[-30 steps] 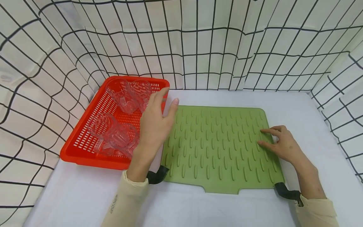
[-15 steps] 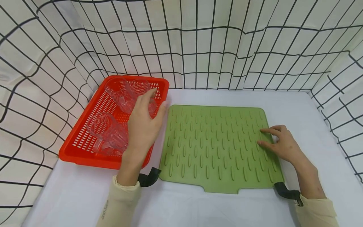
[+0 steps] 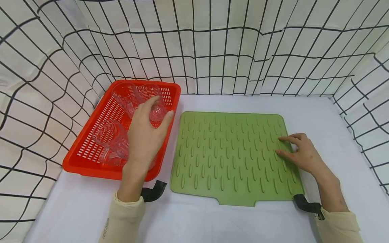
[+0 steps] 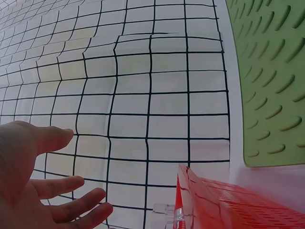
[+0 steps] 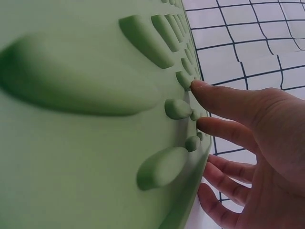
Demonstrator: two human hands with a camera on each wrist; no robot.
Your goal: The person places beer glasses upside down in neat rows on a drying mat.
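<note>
My left hand (image 3: 146, 133) hovers over the right part of a red perforated basket (image 3: 88, 173), fingers spread and nothing between them. Clear, glass-like vessels that look like mugs lie in the basket: one (image 3: 108, 133) at the left front, others (image 3: 123, 96) at the back. Part of them is hidden behind the hand. In the left wrist view, the left hand (image 4: 52, 191) is apart from the basket wall (image 4: 205, 200). My right hand (image 3: 307, 155) rests at the right edge of a green ridged mat (image 3: 231, 155); its thumb and fingertips touch the surface (image 5: 95, 157).
A black wire grid (image 3: 225, 57) backed with white cloth encloses the back and both sides. White cloth (image 3: 194, 222) covers the table under the mat and basket. Black camera mounts (image 3: 153, 192) sit at both wrists.
My left hand has moved left, from between the mat and basket to over the basket, uncovering the mat's left edge. The right hand has stayed in place.
</note>
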